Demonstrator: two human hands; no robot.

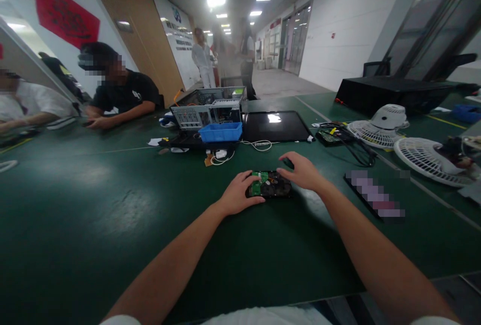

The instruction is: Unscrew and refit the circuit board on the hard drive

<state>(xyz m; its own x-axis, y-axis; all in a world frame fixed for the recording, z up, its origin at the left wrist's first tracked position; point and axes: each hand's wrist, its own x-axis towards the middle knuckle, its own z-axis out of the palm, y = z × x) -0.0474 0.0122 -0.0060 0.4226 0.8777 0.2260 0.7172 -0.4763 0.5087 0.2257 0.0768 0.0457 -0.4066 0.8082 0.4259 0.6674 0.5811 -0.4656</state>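
Note:
An opened, flat, dark device (pixel 273 188) about the size of a phone lies on the green table, its green circuit board (pixel 257 185) showing at the left end. My left hand (pixel 239 192) grips that end, with the thumb along the near edge and fingers on the far edge and board. At the right end, my right hand (pixel 302 171) is curled with a small dark piece (pixel 288 163) between thumb and index finger. What the piece is cannot be made out. The thumb tip is at the device's far right corner.
Beyond my hands stand a blue tray (pixel 221 132), an open computer case (pixel 210 107) and a dark flat panel (pixel 276 125). A white cable (pixel 259 143) lies before them. To the right are a phone (pixel 372 195), fan parts (pixel 432 159) and a black box (pixel 391 93). People (pixel 122 89) sit at left.

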